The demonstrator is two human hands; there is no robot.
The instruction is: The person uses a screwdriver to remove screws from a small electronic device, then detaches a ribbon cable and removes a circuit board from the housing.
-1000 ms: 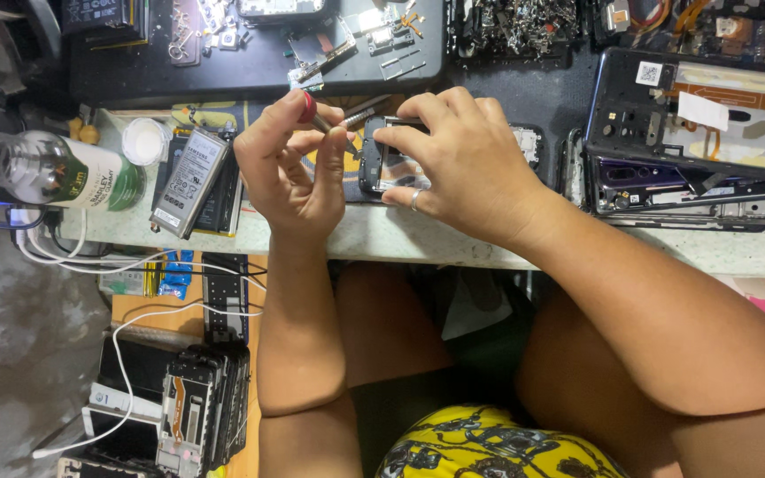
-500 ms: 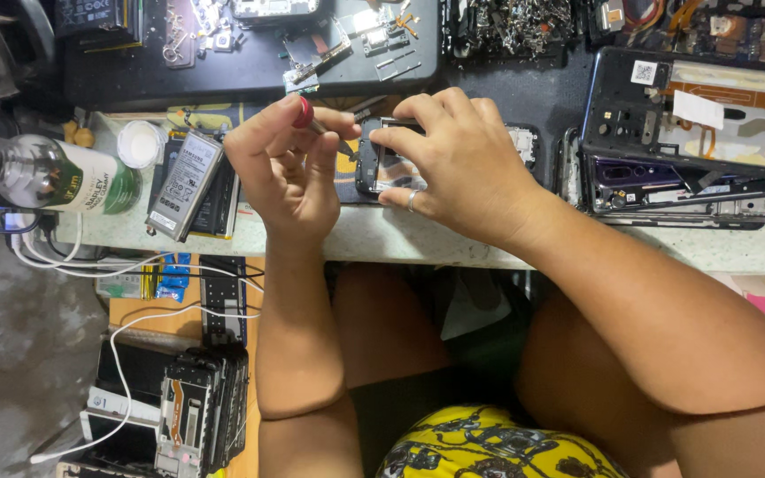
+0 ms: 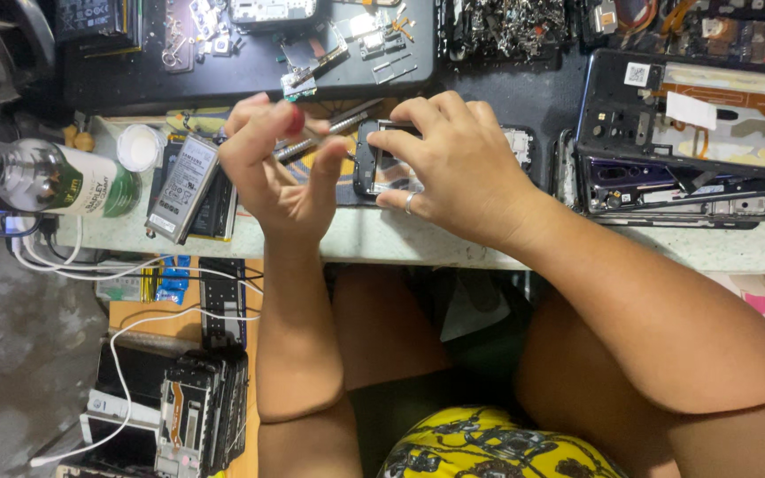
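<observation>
2 hands work over a small dark phone frame (image 3: 381, 164) that lies on the mat near the bench's (image 3: 453, 243) front edge. Since 1 second ago the left hand (image 3: 281, 173) has changed most: then its thumb and forefinger were pinched together just beside the frame, and now the fingers are spread wide and hold nothing that I can see, the hand drawn slightly away to the left. I judge that whatever fine grip it had has been let go, so the frame now rests on the right hand alone.

That right hand (image 3: 458, 168) has stayed put, its fingertips curled narrow around the frame, pressing it down from the top and the near side. Much of the frame is hidden under those fingers.

Its long axis runs away from the person, roughly up and down in the view, with the upper end toward the tweezers (image 3: 329, 133) that lie slanted between the 2 hands. Well left sit a grey battery (image 3: 183, 186) and a clear bottle (image 3: 46, 177) on its side.
</observation>
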